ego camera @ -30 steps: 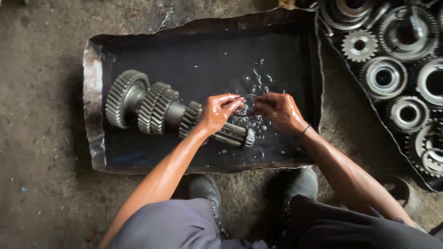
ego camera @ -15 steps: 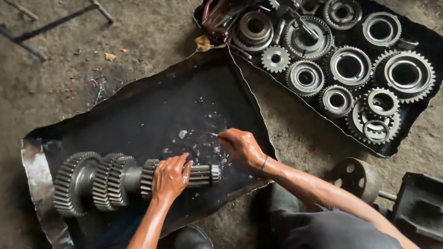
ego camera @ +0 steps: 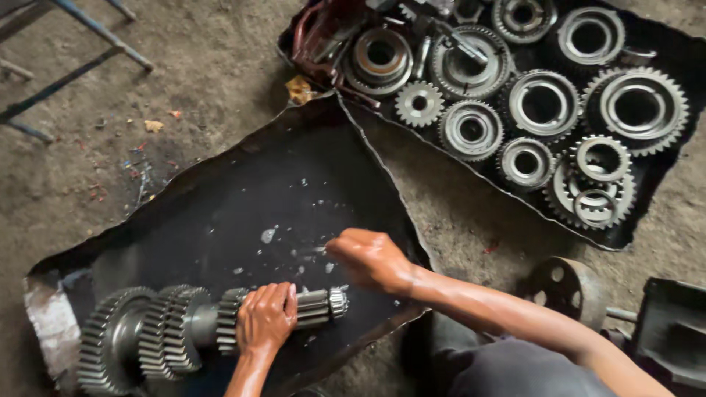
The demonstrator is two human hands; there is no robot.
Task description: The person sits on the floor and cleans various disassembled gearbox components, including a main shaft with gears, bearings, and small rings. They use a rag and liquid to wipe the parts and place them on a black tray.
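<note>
A long steel gear shaft (ego camera: 147, 334) with several toothed wheels lies on its side in a black oily metal tray (ego camera: 243, 206) on the ground. My left hand (ego camera: 266, 317) grips the shaft near its thin splined end (ego camera: 323, 305). Just above that end my right hand (ego camera: 370, 259) is closed, pinching a small thin metal piece (ego camera: 318, 250) whose tip points left over the tray. Small shiny bits (ego camera: 268, 235) lie scattered on the tray's black surface near both hands.
A second black tray (ego camera: 662, 198) at the upper right holds several loose gears and bearing rings (ego camera: 543, 103). Blue metal legs (ego camera: 88, 59) stand at the upper left. A round metal part (ego camera: 566, 287) and a dark housing (ego camera: 673, 323) lie at the right. Bare dirt ground surrounds the trays.
The view has swung left and down, shifting both trays. My left hand moved from the small bits onto the shaft and stays there. My right hand stays over the tray.
</note>
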